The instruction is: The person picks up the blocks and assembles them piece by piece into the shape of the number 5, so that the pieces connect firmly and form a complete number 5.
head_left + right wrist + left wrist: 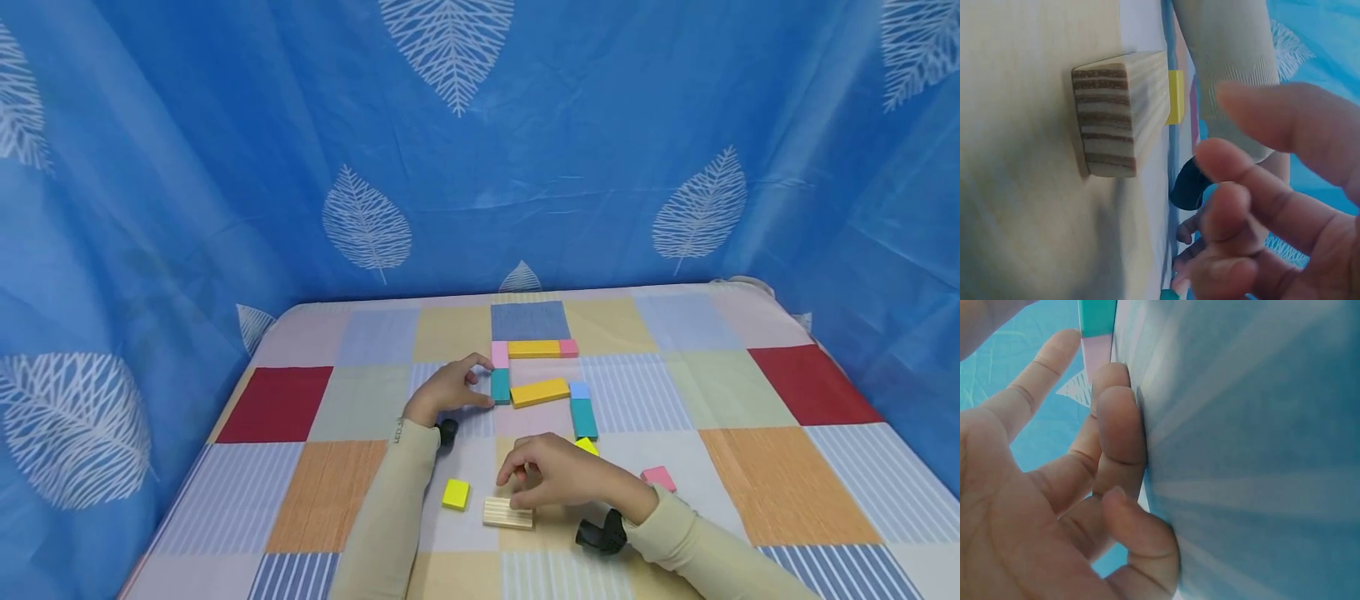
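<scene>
Wood block, striped with grain, lies flat on the cloth-covered counter, just under the right hand, whose fingers hang bent, apart from one another and clear of it. It looks light, stiff and hard to damage, the bare grain probably giving good grip; its long sides seem the best place to pinch. Teal block, smooth and perhaps slicker, sits by the left hand, thumb and forefinger spread along its left side; whether both touch, I cannot tell. Pale pink block meets its far end. Beyond lies an orange bar; a yellow block lies left of the wood block. Blue curtain hangs behind. Letters on the left sleeve seem to begin "LED"; the rest is too small. No brand is legible.
</scene>
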`<action>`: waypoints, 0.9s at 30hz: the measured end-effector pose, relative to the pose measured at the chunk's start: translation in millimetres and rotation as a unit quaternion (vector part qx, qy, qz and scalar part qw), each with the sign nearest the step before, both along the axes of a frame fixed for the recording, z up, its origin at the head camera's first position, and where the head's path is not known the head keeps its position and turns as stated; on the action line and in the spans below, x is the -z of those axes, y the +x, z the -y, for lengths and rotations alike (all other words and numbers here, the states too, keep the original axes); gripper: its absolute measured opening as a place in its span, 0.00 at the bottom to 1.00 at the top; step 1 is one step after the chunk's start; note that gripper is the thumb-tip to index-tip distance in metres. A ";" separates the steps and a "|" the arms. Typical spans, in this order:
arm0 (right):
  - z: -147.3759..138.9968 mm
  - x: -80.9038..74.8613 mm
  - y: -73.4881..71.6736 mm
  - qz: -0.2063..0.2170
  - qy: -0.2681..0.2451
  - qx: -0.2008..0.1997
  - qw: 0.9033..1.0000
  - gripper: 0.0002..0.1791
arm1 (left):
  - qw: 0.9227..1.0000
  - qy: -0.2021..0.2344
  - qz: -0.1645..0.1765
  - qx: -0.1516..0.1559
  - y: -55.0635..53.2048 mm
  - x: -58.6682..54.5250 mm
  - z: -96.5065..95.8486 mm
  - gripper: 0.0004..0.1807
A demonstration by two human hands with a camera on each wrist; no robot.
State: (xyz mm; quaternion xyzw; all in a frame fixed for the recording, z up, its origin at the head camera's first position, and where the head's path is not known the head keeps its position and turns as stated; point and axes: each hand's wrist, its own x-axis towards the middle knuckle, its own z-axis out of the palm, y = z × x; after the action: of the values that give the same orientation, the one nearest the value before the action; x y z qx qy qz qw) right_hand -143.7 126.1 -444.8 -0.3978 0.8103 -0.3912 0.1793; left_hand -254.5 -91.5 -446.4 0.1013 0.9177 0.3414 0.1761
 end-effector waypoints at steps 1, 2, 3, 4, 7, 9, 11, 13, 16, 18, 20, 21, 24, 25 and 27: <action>1.0 -0.9 1.2 -0.006 0.016 0.004 1.000 0.07 | 1.000 0.000 0.000 0.000 0.1 -0.3 -0.5 0.30; 2.2 -1.8 2.4 -0.011 0.032 0.008 0.999 0.07 | 1.000 0.000 0.000 0.000 0.1 -0.5 -1.0 0.30; 3.2 -2.9 3.8 -0.017 0.046 0.010 0.999 0.07 | 1.000 0.000 0.000 -0.001 -0.1 -0.4 -1.3 0.30; 4.2 -3.5 5.1 -0.019 0.060 0.014 0.998 0.07 | 1.000 0.000 0.001 -0.002 -0.1 -0.3 -1.6 0.30; 7.2 -5.3 9.4 -0.041 0.090 0.019 0.995 0.07 | 1.000 -0.002 0.005 -0.005 -0.4 0.4 -2.1 0.30; 8.7 -6.4 12.0 -0.057 0.107 0.019 0.992 0.08 | 1.000 -0.003 0.006 -0.008 -0.6 1.1 -2.2 0.30; 10.0 -7.2 14.0 -0.074 0.122 0.018 0.990 0.09 | 1.000 -0.004 0.006 -0.007 -0.9 1.3 -2.3 0.30; 10.9 -7.8 15.1 -0.086 0.133 0.017 0.987 0.10 | 1.000 -0.004 0.005 -0.008 -0.9 1.3 -2.2 0.30; 11.3 -7.9 15.3 -0.096 0.139 0.020 0.985 0.11 | 1.000 -0.004 0.005 -0.010 -1.2 1.3 -1.8 0.30; 10.3 -7.7 14.5 -0.099 0.139 0.024 0.985 0.11 | 1.000 -0.004 0.005 -0.011 -1.1 1.4 -1.5 0.30; 7.8 -7.9 13.0 -0.107 0.138 0.028 0.984 0.12 | 1.000 -0.004 0.003 -0.009 -1.1 1.0 -1.7 0.30; 6.2 -7.6 11.8 -0.111 0.137 0.030 0.984 0.12 | 1.000 -0.004 0.002 -0.009 -1.1 1.0 -1.7 0.30; 0.6 -7.6 7.4 -0.126 0.133 0.033 0.983 0.12 | 1.000 -0.003 0.000 -0.009 -1.1 1.5 -1.9 0.30; -1.2 -7.3 5.8 -0.129 0.131 0.035 0.982 0.12 | 1.000 -0.003 -0.001 -0.009 -1.2 1.7 -1.9 0.30; -4.2 -6.4 2.7 -0.130 0.127 0.037 0.983 0.11 | 1.000 -0.003 0.000 -0.011 -1.2 2.4 -2.1 0.30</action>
State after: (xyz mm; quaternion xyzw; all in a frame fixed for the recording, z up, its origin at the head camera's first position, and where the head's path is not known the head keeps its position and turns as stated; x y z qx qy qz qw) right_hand -140.9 130.3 -438.4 -0.3894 0.8839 -0.2358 0.1069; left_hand -255.7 -89.5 -448.8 0.0904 0.9198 0.3409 0.1722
